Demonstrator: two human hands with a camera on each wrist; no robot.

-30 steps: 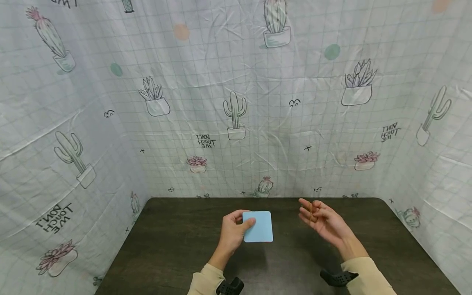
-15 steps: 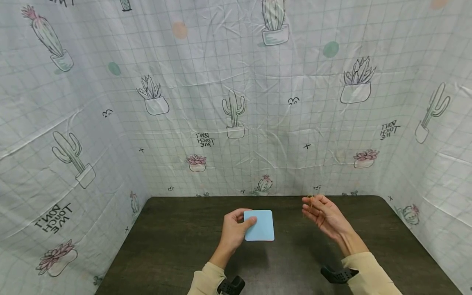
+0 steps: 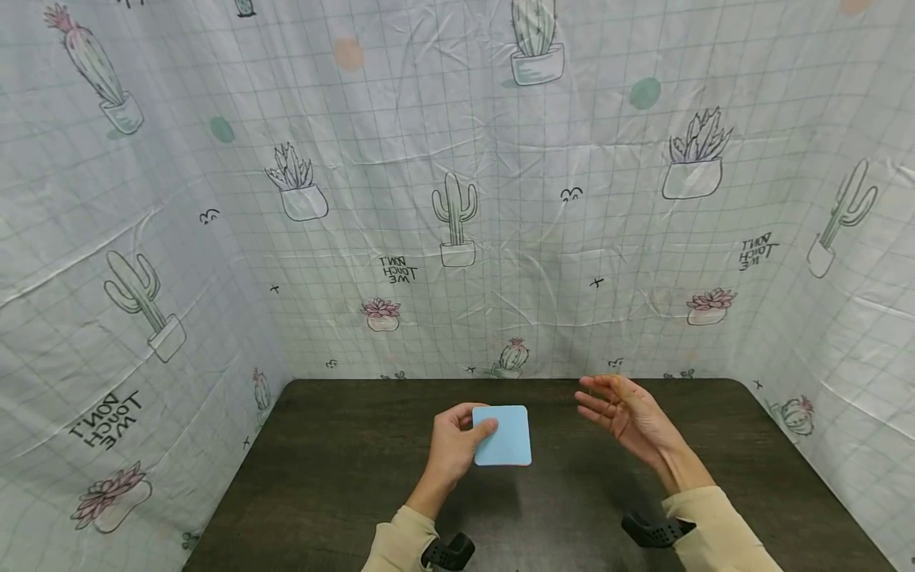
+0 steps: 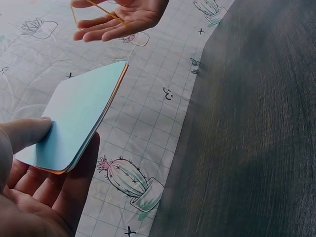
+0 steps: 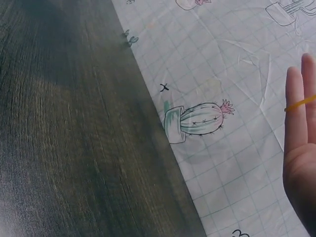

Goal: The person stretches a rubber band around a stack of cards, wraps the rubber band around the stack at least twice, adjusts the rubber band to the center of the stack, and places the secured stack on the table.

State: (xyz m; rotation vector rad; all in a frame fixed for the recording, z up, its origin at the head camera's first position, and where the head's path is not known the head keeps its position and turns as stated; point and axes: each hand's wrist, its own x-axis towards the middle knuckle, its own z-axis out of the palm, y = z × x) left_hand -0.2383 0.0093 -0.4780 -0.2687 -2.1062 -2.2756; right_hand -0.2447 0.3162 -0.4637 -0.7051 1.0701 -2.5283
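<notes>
My left hand (image 3: 452,446) grips a thin stack of square, round-cornered cards (image 3: 509,437). The thumb lies on the pale blue top card and the fingers are beneath. An orange layer shows along the stack's edge in the left wrist view. To the right, my right hand (image 3: 638,425) is raised over the table, apart from the cards, with its fingers spread. A yellow-orange rubber band (image 4: 106,11) is looped and stretched around its fingers. In the right wrist view the band (image 5: 299,103) crosses two upright fingers, and the rest of the hand is cut off.
Below the hands is a dark wood-grain table (image 3: 343,477). A pale cloth (image 3: 515,222) printed with cacti and grid lines hangs behind it and at both sides. Each wrist wears a black band (image 3: 448,552).
My right hand's fingers drew together with the rubber band, then spread apart again. My left hand and the cards have stayed almost still.
</notes>
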